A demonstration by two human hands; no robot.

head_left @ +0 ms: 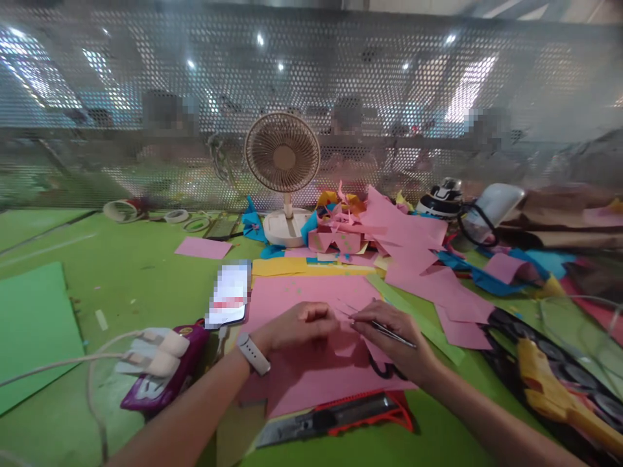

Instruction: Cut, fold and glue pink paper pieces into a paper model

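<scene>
My right hand (387, 324) grips slim metal tweezers (396, 335), their thin tips pointing left toward my other hand. My left hand (306, 324), with a white band on the wrist, is closed with curled fingers; what it pinches, if anything, blends with the pink paper. Both hands are over a stack of pink paper sheets (296, 383). Black handle loops, perhaps of scissors (382, 368), show partly beneath my right hand. Along the near edge of the sheets lies a red and black utility knife (335, 416).
A phone (228, 295) and a purple pouch or box (168, 383) with white chargers lie left. Behind stands a fan (283, 155) beside heaped paper scraps (403, 227). A yellow glue gun (545, 383) rests right. Green sheet (34, 331) far left; perforated metal screen (389, 84) behind.
</scene>
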